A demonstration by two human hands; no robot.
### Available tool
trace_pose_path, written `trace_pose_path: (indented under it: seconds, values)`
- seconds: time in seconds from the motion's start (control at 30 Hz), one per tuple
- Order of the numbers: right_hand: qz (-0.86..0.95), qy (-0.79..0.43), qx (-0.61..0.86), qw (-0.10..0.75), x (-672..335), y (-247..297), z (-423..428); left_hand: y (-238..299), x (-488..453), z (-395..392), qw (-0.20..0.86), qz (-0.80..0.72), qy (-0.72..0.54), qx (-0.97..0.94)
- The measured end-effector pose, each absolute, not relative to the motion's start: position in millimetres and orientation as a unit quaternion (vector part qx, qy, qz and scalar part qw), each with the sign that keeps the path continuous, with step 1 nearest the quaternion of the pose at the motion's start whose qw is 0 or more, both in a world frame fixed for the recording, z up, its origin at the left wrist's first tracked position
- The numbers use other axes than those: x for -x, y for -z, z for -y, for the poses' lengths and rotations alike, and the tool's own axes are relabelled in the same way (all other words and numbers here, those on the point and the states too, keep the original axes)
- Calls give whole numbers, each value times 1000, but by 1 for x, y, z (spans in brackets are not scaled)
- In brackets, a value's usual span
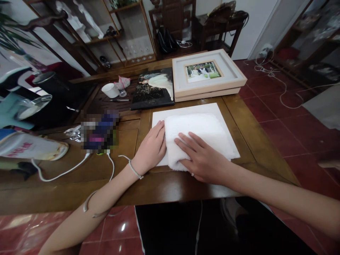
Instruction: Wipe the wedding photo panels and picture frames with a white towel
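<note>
A folded white fluffy towel [196,124] lies on a white rectangular board [212,109] on the wooden table. My right hand [205,157] presses on the towel's near side. Its fingers are spread over the top, and the thumb grips at the near edge, partly lost in the folds. Flat on the board's left side rests my left hand [151,147], its fingers stretched forward beside the towel's left edge. Only the board's rim shows around the towel and hands.
Behind the board are a dark photo panel [154,88] and stacked framed pictures [228,76]. A white cup [110,90], a blurred-out object [99,132] with white cables [63,176], and a large canister [32,145] stand left. The table's front edge [170,200] is close to my body.
</note>
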State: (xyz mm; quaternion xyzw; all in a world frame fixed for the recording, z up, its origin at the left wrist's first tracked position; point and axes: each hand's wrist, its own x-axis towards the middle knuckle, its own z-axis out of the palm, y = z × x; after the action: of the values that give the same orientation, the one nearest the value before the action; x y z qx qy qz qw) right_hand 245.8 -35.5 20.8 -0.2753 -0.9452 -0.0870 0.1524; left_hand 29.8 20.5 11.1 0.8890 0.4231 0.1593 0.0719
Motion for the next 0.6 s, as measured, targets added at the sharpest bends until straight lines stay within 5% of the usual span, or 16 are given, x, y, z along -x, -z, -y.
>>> trace_pose_path:
  seconds: [0.6]
  values:
    - [945,28,294,140,-248,-33,53,-9,-29,-20,82,-439,-157,-881]
